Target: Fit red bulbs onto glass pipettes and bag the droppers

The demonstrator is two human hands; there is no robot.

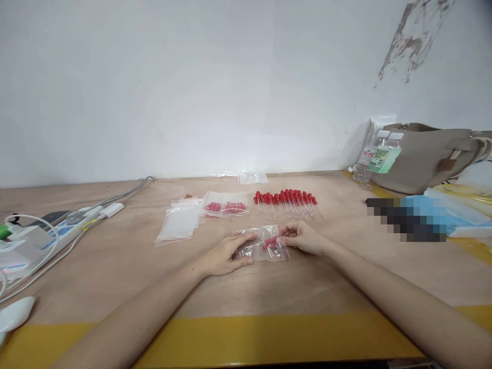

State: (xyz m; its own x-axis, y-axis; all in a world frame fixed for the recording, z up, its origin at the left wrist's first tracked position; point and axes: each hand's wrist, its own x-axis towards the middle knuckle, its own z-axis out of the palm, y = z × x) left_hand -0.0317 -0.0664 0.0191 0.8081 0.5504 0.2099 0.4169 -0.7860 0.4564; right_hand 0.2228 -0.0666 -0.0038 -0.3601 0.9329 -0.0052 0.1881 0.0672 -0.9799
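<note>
A small clear zip bag (264,245) with red-capped droppers inside lies on the wooden table (330,277). My left hand (226,254) rests on its left end, fingers lying over the plastic. My right hand (303,237) pinches the bag's right edge with fingers curled. Behind the bag, a row of several loose red-capped droppers (286,203) lies on the table. Two filled bags (226,204) sit to the left of that row, beside a pile of empty clear bags (180,224).
A power strip with white cables (57,230) lies at the left. Another empty bag (252,178) sits by the wall. Two water bottles (378,155) and a beige handbag (426,156) stand at the back right, with blue packaging (453,215) nearby. A yellow strip (269,338) lines the front edge.
</note>
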